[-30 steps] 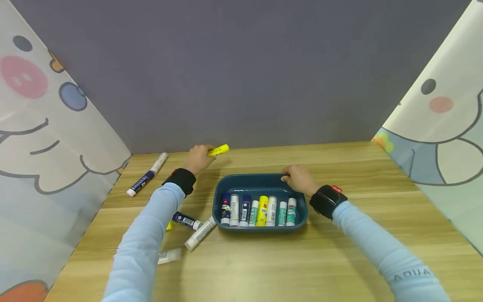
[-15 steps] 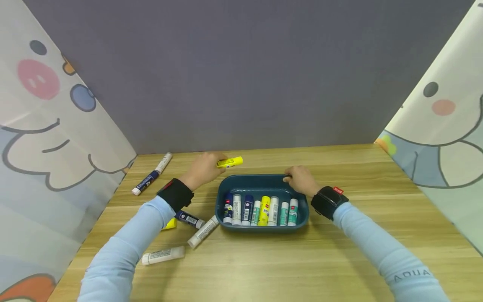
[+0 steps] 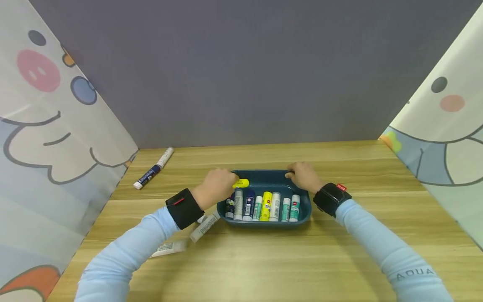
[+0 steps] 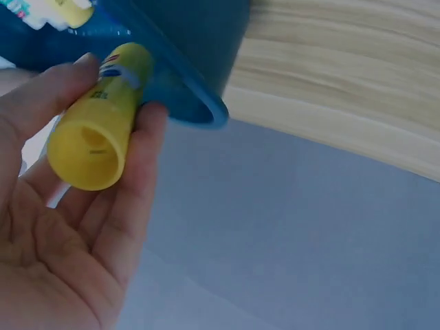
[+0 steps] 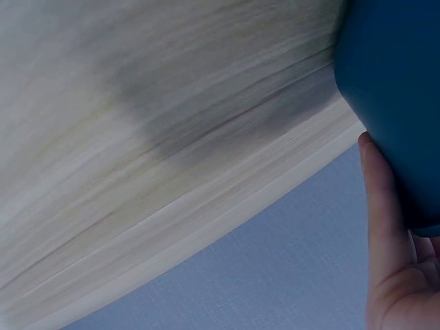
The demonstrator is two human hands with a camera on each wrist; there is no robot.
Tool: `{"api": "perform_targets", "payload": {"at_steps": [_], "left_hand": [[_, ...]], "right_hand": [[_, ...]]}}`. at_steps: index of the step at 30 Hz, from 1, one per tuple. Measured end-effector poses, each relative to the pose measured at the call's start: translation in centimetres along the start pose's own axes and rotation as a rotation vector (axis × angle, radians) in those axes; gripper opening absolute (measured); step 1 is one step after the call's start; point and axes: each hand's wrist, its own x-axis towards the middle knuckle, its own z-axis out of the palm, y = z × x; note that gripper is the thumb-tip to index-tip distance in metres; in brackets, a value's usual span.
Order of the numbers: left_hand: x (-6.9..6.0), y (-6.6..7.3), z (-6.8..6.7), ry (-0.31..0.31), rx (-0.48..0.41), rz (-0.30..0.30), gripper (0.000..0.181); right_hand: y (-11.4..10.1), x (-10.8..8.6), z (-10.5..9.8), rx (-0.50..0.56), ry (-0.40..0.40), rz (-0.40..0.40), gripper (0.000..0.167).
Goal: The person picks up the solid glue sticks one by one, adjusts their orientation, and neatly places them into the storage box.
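My left hand (image 3: 216,188) pinches a yellow glue stick (image 3: 241,183) over the back left corner of a dark blue plastic bin (image 3: 264,225). In the left wrist view the glue stick (image 4: 103,127) lies between thumb and fingers, its hollow end toward the camera and its other end over the bin rim (image 4: 199,93). Inside the bin, several glue sticks in navy, white, green and yellow (image 3: 266,206) stand in a row along the front. With thumb and fingers, my right hand (image 3: 305,177) grips the bin's back right rim; the right wrist view shows the thumb (image 5: 381,199) against the outer wall.
On the wooden table left of the bin lie a white glue stick (image 3: 205,227) touching its corner and another white one (image 3: 170,248), partly behind my left arm. Farther back left, a navy glue stick (image 3: 148,176) and a white one (image 3: 165,157) lie end to end. A grey panel (image 3: 256,84) stands behind.
My left hand has carried the yellow glue stick rightward and toward me, from behind the bin's left side to over its back left corner. The right hand keeps its grip on the rim.
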Motion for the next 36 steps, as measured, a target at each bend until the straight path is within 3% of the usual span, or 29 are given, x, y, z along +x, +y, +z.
{"api": "perform_targets", "payload": {"at_steps": [5, 9, 13, 17, 20, 27, 33, 36], "left_hand": [[-0.2, 0.8, 0.8, 0.024, 0.098, 0.052, 0.010], [-0.3, 1.6, 1.3, 0.059, 0.165, 0.075, 0.010], [0.1, 2.7, 1.4, 0.037, 0.192, 0.068, 0.007], [0.2, 3.6, 1.7, 0.017, 0.182, 0.108, 0.009], [0.2, 4.0, 2.0, -0.005, 0.153, 0.115, 0.015], [0.0, 4.4, 1.8, -0.091, 0.060, 0.063, 0.024], [-0.5, 4.1, 1.8, -0.165, -0.102, 0.040, 0.028], [-0.6, 3.8, 1.6, -0.195, -0.150, 0.058, 0.026]], "right_hand": [[0.0, 0.1, -0.1, 0.007, -0.003, -0.003, 0.018], [0.2, 0.2, -0.1, 0.012, -0.005, -0.002, 0.010], [0.2, 0.1, -0.3, 0.015, 0.007, 0.003, 0.012], [0.2, 0.1, -0.2, 0.008, 0.003, 0.013, 0.013], [0.3, 0.2, -0.1, 0.001, -0.002, 0.007, 0.012], [0.6, 0.1, -0.4, 0.006, 0.013, -0.005, 0.012], [0.1, -0.1, -0.4, 0.028, 0.015, -0.034, 0.010], [0.2, 0.0, -0.4, 0.028, 0.009, -0.017, 0.009]]}}
